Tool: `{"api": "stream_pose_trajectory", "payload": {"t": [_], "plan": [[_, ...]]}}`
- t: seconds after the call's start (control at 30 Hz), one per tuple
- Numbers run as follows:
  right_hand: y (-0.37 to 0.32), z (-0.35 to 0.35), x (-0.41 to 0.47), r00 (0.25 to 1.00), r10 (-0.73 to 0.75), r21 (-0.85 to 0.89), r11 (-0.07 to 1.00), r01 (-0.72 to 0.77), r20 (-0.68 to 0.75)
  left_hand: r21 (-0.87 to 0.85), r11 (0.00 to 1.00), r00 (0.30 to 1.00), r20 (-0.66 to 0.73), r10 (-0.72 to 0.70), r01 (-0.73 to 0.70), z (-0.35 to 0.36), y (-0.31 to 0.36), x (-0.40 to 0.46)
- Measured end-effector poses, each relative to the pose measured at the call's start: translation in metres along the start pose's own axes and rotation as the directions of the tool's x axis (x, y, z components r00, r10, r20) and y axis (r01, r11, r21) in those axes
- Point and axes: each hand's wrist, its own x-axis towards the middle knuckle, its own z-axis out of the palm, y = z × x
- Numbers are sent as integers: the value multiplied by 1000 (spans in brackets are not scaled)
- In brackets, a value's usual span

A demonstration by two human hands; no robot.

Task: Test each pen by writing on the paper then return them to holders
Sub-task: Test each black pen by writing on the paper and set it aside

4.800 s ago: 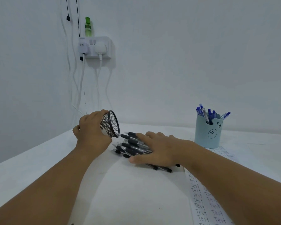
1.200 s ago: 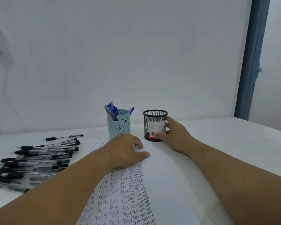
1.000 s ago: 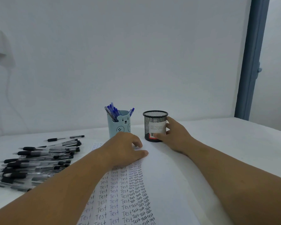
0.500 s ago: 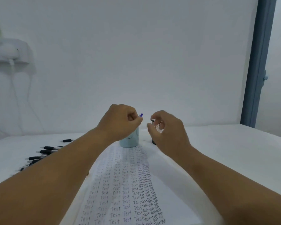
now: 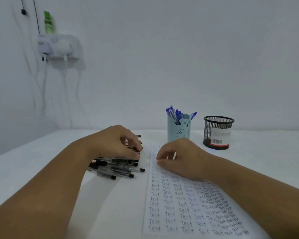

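Head view, the only one: the left hand (image 5: 114, 144) lay at the centre of the frame over the pile of black pens (image 5: 116, 167), its fingers (image 5: 134, 144) curled down onto the upper pens and touching them; whether they pinched one could not be told. The right hand (image 5: 181, 156) rested just right of centre on the top of the paper (image 5: 188, 207), fingers loosely bent and a little apart; a pale sliver showed between them, too blurred to tell what it was. The pens lay side by side on the tabletop (image 5: 24, 169), left of the paper; too many overlapped for a sure count. One sheet of paper ran toward the lower right, filled with rows of the word "Test". Two holders stood upright behind the hands, right of centre: a blue bear-faced holder (image 5: 179, 133) with several blue pens (image 5: 175, 113), and beside it, apart, a black mesh holder (image 5: 217, 133). At upper left, one white wall socket (image 5: 59, 47) bore a green object (image 5: 48, 23).
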Motion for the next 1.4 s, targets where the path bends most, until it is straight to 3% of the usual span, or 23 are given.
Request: {"api": "stream_pose_trajectory", "payload": {"t": [0.1, 0.27, 0.53, 0.73, 0.87, 0.93, 1.0, 1.07, 1.13, 1.2, 1.27, 1.4], "plan": [[3, -3, -7, 998, 7, 20, 1000, -8, 62, 14, 1000, 997, 73, -14, 13, 1, 2, -2], [6, -8, -13, 999, 53, 106, 993, -54, 14, 35, 999, 980, 191, -45, 39, 6, 9, -9], [11, -12, -17, 997, 81, 149, 986, -77, -17, 74, 997, 991, 137, -6, -4, 14, 19, -9], [10, -16, -18, 990, 138, 199, 971, -131, -25, -59, 994, 992, -96, 81, -87, 12, 18, -4], [10, -20, -18, 985, 168, 234, 960, -155, -39, -309, 923, 913, -396, 96, -231, 13, 29, -1], [11, -22, -18, 983, 178, 249, 955, -162, -45, -437, 841, 848, -527, 48, -320, 15, 34, 3], [13, -23, -19, 981, 188, 253, 952, -172, -42, -652, 652, 824, -562, -74, -387, 19, 38, 9], [15, -23, -18, 980, 198, 253, 950, -185, -28, -864, 307, 848, -474, -237, -398, 23, 41, 14], [16, -23, -18, 979, 203, 252, 948, -193, -15, -926, -62, 881, -331, -339, -371, 26, 41, 17], [17, -23, -18, 980, 200, 244, 951, -189, -18, -892, -279, 895, -239, -378, -356, 30, 36, 18], [17, -23, -18, 980, 198, 250, 950, -185, -26, -869, -351, 895, -200, -399, -350, 33, 32, 19], [18, -24, -17, 982, 181, 258, 953, -160, -60, -868, -350, 908, -227, -352, -353, 37, 39, 16]]}}
